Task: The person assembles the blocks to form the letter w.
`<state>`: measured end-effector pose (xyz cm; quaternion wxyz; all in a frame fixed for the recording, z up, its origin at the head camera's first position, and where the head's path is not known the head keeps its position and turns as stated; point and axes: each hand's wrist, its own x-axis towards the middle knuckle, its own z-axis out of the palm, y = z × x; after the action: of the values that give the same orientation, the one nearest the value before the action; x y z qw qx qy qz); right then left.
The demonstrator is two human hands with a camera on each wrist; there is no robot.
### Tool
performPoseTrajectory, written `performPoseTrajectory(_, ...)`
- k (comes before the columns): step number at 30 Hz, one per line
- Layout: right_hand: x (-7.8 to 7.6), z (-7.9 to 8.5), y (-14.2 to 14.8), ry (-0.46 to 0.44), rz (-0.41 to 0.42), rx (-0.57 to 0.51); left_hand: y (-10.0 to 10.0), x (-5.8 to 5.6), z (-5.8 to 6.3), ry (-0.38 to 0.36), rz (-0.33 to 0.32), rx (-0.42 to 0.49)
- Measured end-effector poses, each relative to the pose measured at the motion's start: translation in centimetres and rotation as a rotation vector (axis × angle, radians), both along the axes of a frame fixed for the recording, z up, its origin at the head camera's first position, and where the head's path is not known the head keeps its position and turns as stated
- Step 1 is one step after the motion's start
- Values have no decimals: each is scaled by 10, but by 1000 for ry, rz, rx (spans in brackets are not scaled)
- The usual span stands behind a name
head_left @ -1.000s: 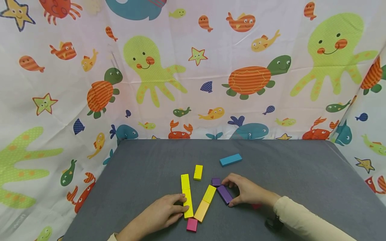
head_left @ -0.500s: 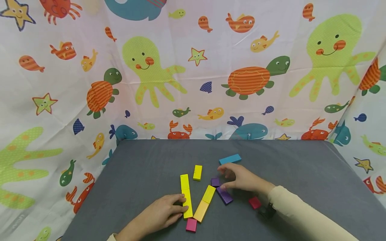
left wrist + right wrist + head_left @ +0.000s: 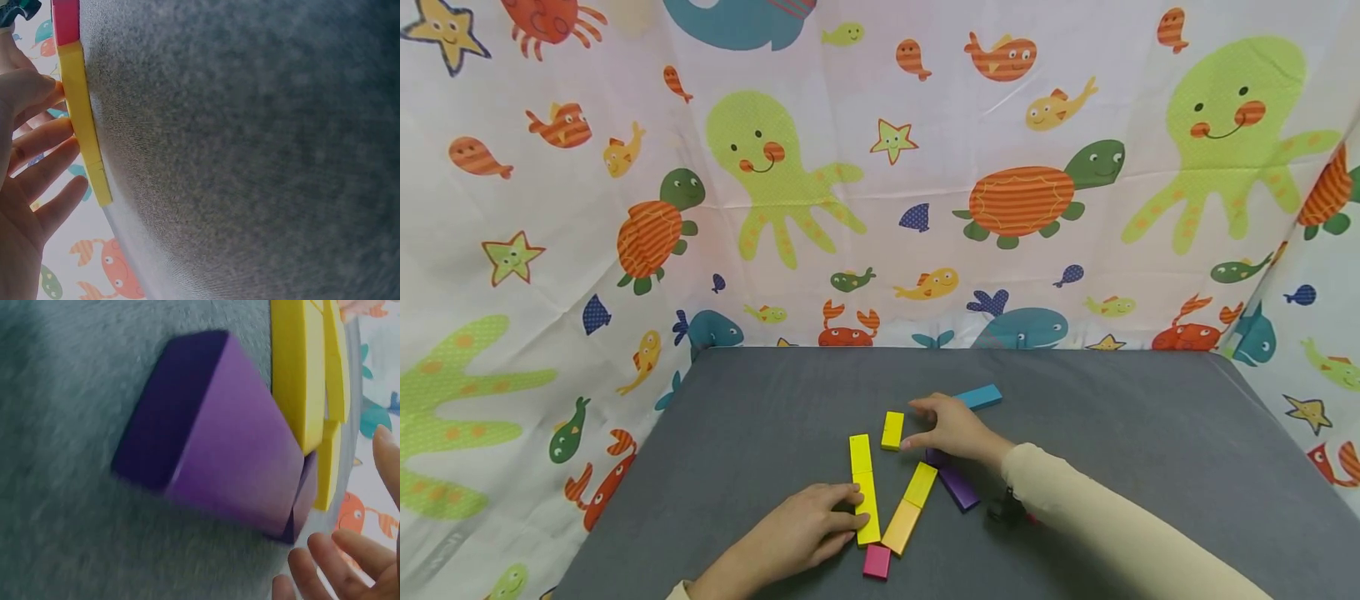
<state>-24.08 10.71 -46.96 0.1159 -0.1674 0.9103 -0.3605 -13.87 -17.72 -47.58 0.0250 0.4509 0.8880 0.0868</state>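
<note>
**Right hand (image 3: 953,429) hovers by the loose yellow block (image 3: 892,431); left hand (image 3: 812,525) rests on the long yellow block (image 3: 868,498)**

From where I stand, the long yellow block lies flat on the grey table (image 3: 737,417); the left hand comes in from its left, fingers relaxed and a little apart, fingertips touching it without gripping; the short yellow block (image 3: 861,452) meets its far end, so the two run in one line.

The loose yellow block lies beyond the long yellow block and slightly to its right, apart from it; there the right hand has thumb and fingers spread, pinching nothing; the thumb tip is right at the block's near right corner, though I cannot tell whether it touches.

The pink block (image 3: 877,562) sits at the near end of the long yellow block; the orange block (image 3: 901,527) starts just beside that same end and slants away to its right, the slanted yellow block (image 3: 921,484) carrying on the line; farther right of the long yellow block lies the long purple block (image 3: 958,488), and at that one's far end the small purple block (image 3: 933,457), partly covered by the right hand; the blue block (image 3: 980,397) lies well beyond and to the right, one end hidden behind the right hand.
</note>
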Motion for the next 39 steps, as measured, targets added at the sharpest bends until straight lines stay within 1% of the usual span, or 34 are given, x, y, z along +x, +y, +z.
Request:
performPoseTrajectory(6,0,1,-13,12,-36,82,1,0,1,-24,22,-16)
performPoseTrajectory(17,2,0,-22,64,-82,166,1,1,-1,-16,30,-14)
performPoseTrajectory(22,4,-2,-25,95,-94,174,2,1,-1,-16,34,-17)
performPoseTrajectory(30,5,-4,-27,169,-86,198,1,1,-1,10,19,4)
performPoseTrajectory(34,5,-5,-27,183,-90,202,0,1,-3,23,10,14)
performPoseTrajectory(39,4,-5,-28,174,-95,203,0,2,-3,34,2,22)
